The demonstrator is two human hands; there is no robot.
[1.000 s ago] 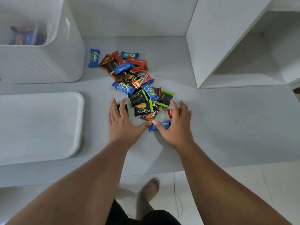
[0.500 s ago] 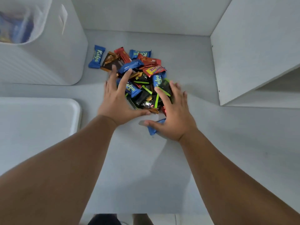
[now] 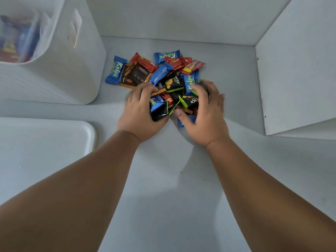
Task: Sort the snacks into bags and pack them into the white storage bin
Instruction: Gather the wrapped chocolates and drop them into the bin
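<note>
A pile of wrapped snacks (image 3: 163, 73) in blue, red, black-and-green and brown wrappers lies on the grey counter. My left hand (image 3: 140, 113) curls around the near left side of the pile, fingers closed on a blue and a black packet. My right hand (image 3: 205, 113) cups the near right side, fingers bent over black-and-green and blue packets. Both hands squeeze the near snacks (image 3: 174, 104) together between them. The white storage bin (image 3: 72, 73) stands at the far left, with a clear bag of snacks (image 3: 20, 39) blurred inside.
A white tray or lid (image 3: 45, 142) lies flat at the left, near the counter edge. A white shelf unit (image 3: 298, 70) rises at the right, close to the pile. A blue Kalpa bar (image 3: 116, 70) lies at the pile's left edge beside the bin.
Both hands slid forward into the pile and curled their fingers, bunching the near snacks between them. The camera moved closer and lower over the pile.
</note>
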